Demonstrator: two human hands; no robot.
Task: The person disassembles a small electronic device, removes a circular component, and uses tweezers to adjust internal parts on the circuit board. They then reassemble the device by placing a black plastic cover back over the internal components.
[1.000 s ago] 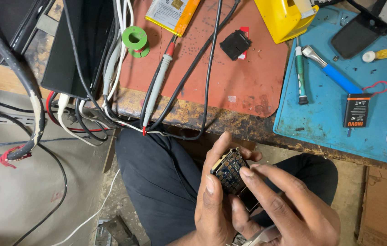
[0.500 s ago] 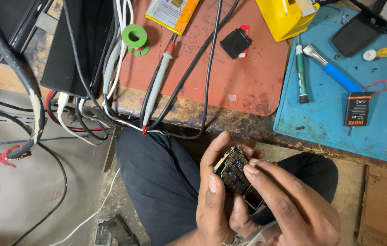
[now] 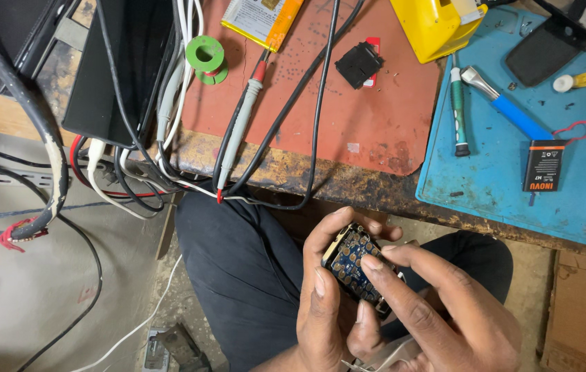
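Over my lap, below the bench edge, both hands hold a small circuit board (image 3: 355, 265) studded with round contact pads on a blue face. My left hand (image 3: 331, 310) wraps it from the left, thumb along its side and fingers curled over its top end. My right hand (image 3: 444, 313) comes in from the right, with the index fingertip pressed on the board's face. The underside of the board is hidden by my fingers.
On the bench lie a red mat (image 3: 320, 83) with a probe (image 3: 241, 127), a black square part (image 3: 358, 64) and a green spool (image 3: 207, 57). A blue mat (image 3: 513, 172) carries screwdrivers (image 3: 458, 110), a small black battery (image 3: 542, 165) and a yellow device (image 3: 437, 24). Cables (image 3: 120, 158) hang at left.
The board has turned a little in my hands. My right index finger has slid further onto its face. The bench things have not moved.
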